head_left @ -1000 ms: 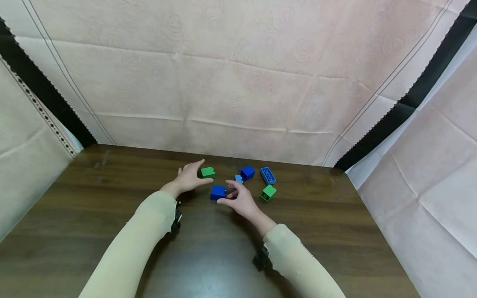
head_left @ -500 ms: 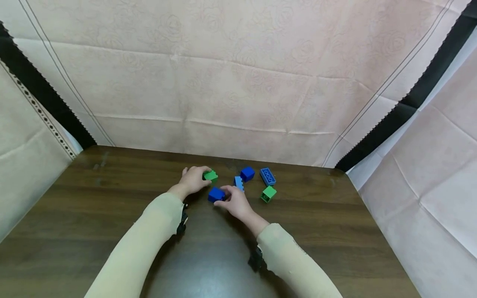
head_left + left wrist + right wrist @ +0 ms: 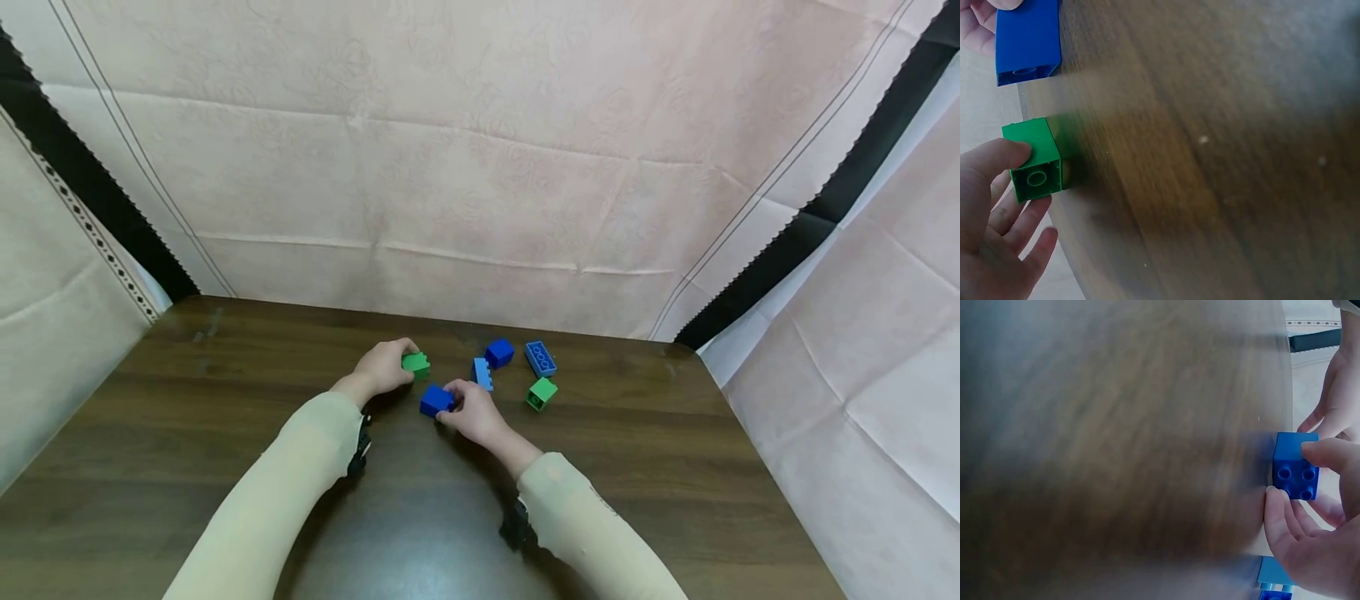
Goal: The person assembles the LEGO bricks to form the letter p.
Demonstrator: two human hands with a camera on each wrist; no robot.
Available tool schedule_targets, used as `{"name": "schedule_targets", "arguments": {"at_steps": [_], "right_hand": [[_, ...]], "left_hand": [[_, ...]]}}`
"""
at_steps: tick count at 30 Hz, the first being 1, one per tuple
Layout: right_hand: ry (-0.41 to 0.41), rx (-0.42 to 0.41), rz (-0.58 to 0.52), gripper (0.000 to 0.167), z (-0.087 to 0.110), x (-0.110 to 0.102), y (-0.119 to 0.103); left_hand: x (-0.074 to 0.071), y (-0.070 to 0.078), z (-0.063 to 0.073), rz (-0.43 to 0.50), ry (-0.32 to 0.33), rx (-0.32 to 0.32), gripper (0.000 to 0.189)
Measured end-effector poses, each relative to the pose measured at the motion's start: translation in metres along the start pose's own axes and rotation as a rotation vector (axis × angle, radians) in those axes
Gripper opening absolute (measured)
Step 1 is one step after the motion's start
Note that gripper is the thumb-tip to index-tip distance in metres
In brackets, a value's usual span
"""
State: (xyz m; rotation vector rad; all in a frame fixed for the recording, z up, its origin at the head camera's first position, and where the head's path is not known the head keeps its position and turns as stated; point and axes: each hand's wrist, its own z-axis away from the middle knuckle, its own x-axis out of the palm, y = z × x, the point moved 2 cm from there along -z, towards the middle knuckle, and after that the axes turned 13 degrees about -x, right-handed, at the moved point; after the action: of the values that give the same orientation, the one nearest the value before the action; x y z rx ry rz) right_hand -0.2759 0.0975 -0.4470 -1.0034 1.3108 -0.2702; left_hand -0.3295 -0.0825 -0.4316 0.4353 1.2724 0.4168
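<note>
My left hand [image 3: 379, 367] pinches a green toy building brick [image 3: 417, 365]; in the left wrist view its thumb lies on the side of the green brick [image 3: 1034, 142] and fingers are behind and below, the hollow end facing the camera. Just to the right, my right hand [image 3: 477, 414] pinches a dark blue brick [image 3: 435, 401] between thumb and fingers. The right wrist view shows the studs of that blue brick [image 3: 1296, 479] turned toward the camera. The two held bricks are apart, with a narrow gap between them.
Behind and right of my right hand lie a light blue brick [image 3: 482, 372], a dark blue brick [image 3: 499, 352], a blue brick with studs up [image 3: 541, 359] and another green brick [image 3: 541, 393]. A brown wooden table [image 3: 225, 433] ends at a pale cloth backdrop [image 3: 465, 192].
My left hand, spread beside the green brick a second ago, has closed on it and turned it slightly. My right hand has taken hold of the dark blue brick and tilted it, moving slightly left.
</note>
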Motion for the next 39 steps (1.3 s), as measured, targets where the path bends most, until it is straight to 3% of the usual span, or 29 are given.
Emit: {"name": "schedule_targets", "arguments": {"at_steps": [9,19,33,39], "right_hand": [[-0.016,-0.010,-0.005,0.031,0.008,0.000,0.000],[-0.059,-0.021,-0.035,0.028,0.024,-0.012,0.004],[-0.055,-0.050,-0.080,0.028,0.043,-0.021,0.005],[-0.013,-0.042,-0.171,0.029,0.051,-0.026,0.008]], "left_hand": [[-0.001,-0.008,0.008,0.003,-0.005,0.028,0.047],[-0.005,-0.019,0.018,0.117,-0.017,0.047,0.044],[0.007,-0.014,0.036,0.168,-0.096,0.121,0.040],[0.012,-0.011,0.045,0.194,-0.127,0.134,0.042]]}}
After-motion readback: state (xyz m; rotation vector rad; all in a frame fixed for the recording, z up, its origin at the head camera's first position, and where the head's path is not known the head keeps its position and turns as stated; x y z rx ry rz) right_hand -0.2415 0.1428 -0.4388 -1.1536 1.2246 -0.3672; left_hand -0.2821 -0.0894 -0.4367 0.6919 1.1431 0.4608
